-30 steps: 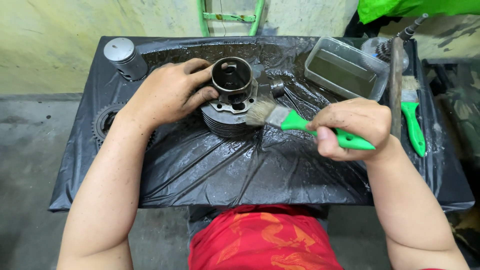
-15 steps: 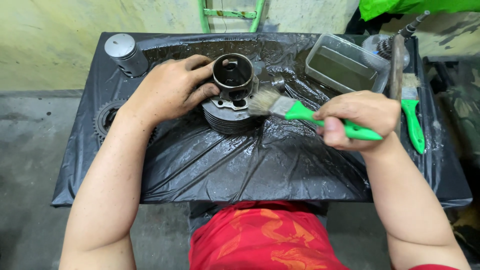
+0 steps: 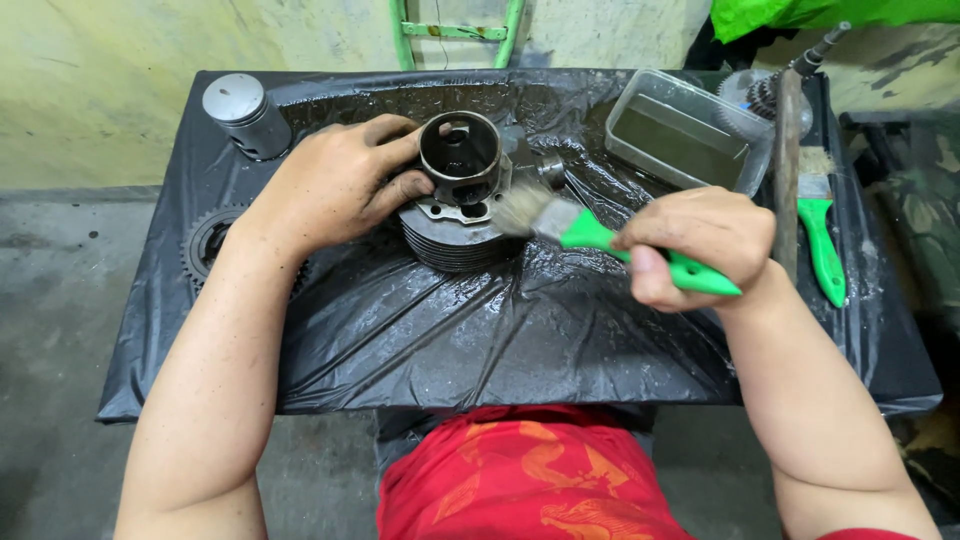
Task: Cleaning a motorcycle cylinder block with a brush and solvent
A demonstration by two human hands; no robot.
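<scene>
A dark finned engine cylinder (image 3: 458,205) stands on the wet black plastic sheet (image 3: 480,330) covering a small table. My left hand (image 3: 335,185) grips its left side, fingers wrapped around the upper sleeve. My right hand (image 3: 700,245) holds a green-handled paintbrush (image 3: 590,235). The brush bristles touch the right side of the cylinder near its top flange.
A silver piston (image 3: 245,112) stands at the far left corner. A toothed sprocket (image 3: 205,245) lies at the left edge. A clear plastic tub of dark liquid (image 3: 685,140), a gear shaft (image 3: 790,110) and a second green brush (image 3: 822,235) sit at the right.
The brush has moved up from the cylinder's lower fins to its upper right side. My left hand keeps its hold on the cylinder.
</scene>
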